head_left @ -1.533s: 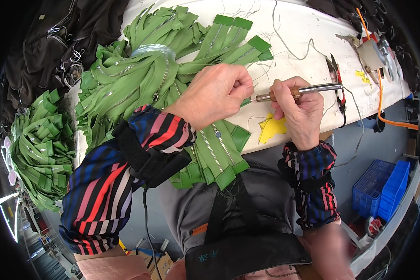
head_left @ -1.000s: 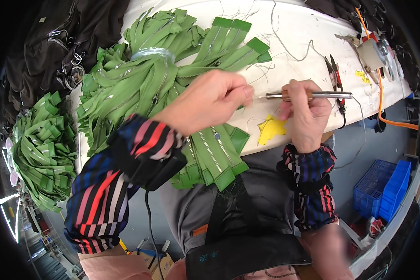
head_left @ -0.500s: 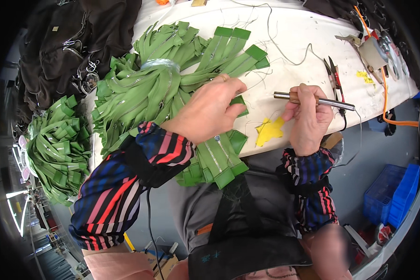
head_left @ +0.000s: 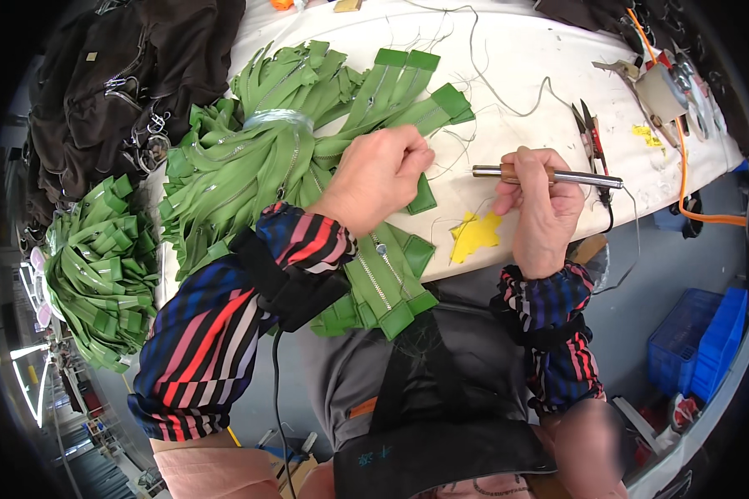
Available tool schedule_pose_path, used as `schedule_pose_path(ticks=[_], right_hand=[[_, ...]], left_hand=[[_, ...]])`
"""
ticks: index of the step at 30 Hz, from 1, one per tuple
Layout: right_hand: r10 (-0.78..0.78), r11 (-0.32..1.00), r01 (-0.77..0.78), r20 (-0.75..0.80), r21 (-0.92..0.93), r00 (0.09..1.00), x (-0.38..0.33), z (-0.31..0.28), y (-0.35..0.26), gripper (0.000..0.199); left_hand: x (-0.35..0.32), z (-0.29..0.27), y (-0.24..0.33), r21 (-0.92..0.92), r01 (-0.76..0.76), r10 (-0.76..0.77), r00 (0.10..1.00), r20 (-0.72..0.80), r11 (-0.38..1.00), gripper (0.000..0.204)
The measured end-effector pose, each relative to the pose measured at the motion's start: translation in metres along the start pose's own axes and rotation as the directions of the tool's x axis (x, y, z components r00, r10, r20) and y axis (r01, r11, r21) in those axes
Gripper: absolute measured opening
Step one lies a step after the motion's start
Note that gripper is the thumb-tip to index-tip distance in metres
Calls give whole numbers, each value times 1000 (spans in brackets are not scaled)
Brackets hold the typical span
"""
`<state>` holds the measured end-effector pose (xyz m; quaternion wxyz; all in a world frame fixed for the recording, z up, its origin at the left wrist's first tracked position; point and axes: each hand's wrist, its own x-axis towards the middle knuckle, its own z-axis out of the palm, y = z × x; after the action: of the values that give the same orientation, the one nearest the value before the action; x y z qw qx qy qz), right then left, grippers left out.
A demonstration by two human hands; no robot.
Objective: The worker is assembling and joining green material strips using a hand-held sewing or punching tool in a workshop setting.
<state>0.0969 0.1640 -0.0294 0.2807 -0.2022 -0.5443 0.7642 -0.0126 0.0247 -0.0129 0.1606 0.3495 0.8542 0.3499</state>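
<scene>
Left hand hides some green zips, centre; its fingertip contents unclear; tool partly covered by right hand, three o'clock; right arm blurred, four o'clock; dark garments cut off, ten o'clock.

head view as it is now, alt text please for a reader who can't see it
A person's right hand holds a pen-shaped metal tool level above a white table. The left hand, its fingers curled, is over a tied bundle of green zippers; a yellow scrap lies between the hands, nearer the person.
</scene>
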Motion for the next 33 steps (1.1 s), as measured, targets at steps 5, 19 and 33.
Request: schedule_pose_path(ticks=[5, 19, 33], right_hand=[[35, 996, -30, 65, -82, 997, 3, 11, -7, 17], [74, 968, -44, 113, -247, 991, 9, 18, 7, 15], [52, 959, -1, 173, -284, 983, 6, 24, 5, 15]], left_hand=[[-1, -4, 1, -171, 152, -147, 988, 42, 974, 15], [2, 4, -7, -432, 129, -133, 991, 21, 893, 13], [-2, -3, -9, -372, 84, -88, 996, 7, 925, 15]])
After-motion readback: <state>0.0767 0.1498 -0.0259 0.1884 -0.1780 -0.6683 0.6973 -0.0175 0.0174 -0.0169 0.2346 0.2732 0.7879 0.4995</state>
